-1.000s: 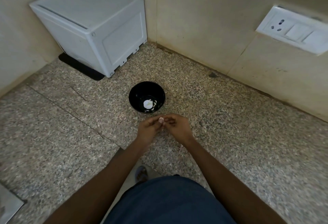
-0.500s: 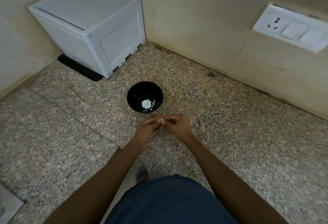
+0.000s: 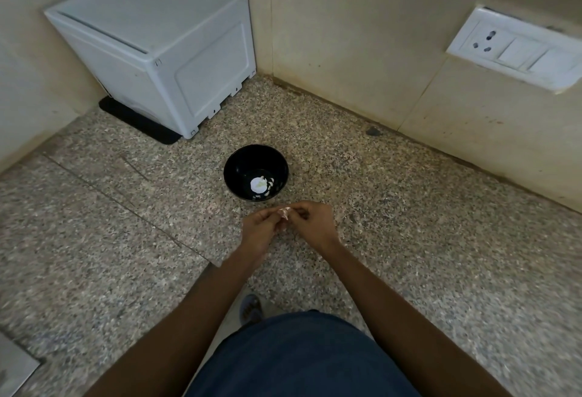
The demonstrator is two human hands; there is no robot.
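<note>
I see both hands meeting just at 6 o'clock of the black bowl [image 3: 232, 162], above the speckled stone counter [image 3: 409, 207]. The left hand [image 3: 261, 230] and right hand [image 3: 316, 223] have their fingers curled, each pinching the small white piece [image 3: 285, 212] between thumb and fingertips. It sits between the two hands, near the bowl but apart from it. The piece is too small for me to be sure of its long axis; it looks to run roughly 12 to 6. White bits [image 3: 259, 184] lie in the bowl. A white box [image 3: 176, 50] stands at 10 o'clock of the bowl, a switch plate [image 3: 516, 47] at 2 o'clock
</note>
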